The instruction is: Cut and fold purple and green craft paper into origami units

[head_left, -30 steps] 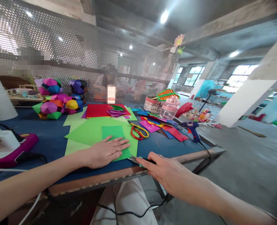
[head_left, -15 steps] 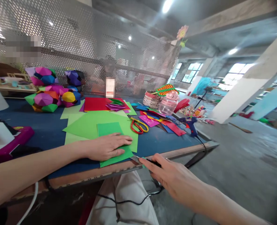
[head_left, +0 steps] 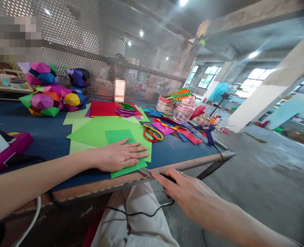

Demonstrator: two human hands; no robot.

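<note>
A folded green sheet of paper (head_left: 118,134) lies near the table's front edge on larger light green sheets (head_left: 90,130). My left hand (head_left: 122,156) rests flat on the folded sheet, fingers spread toward the right. My right hand (head_left: 179,183) is wrapped round a utility knife (head_left: 144,172), whose blade points left at the sheet's lower right corner, over the table edge. Whether the blade touches the paper I cannot tell. Just beyond my left fingertips lie scissors (head_left: 153,133) with red and yellow handles.
Red paper (head_left: 104,108) lies at the back, and coloured scraps (head_left: 164,128) are to the right. A glue gun (head_left: 207,133) stands by the right corner, near a clear bottle (head_left: 184,110). Faceted paper balls (head_left: 42,101) and a purple device (head_left: 20,145) occupy the left.
My left hand's fingers have spread wider and lie flatter on the green paper. The knife blade has shifted slightly left, nearer the paper's corner. The whole view has tilted slightly.
</note>
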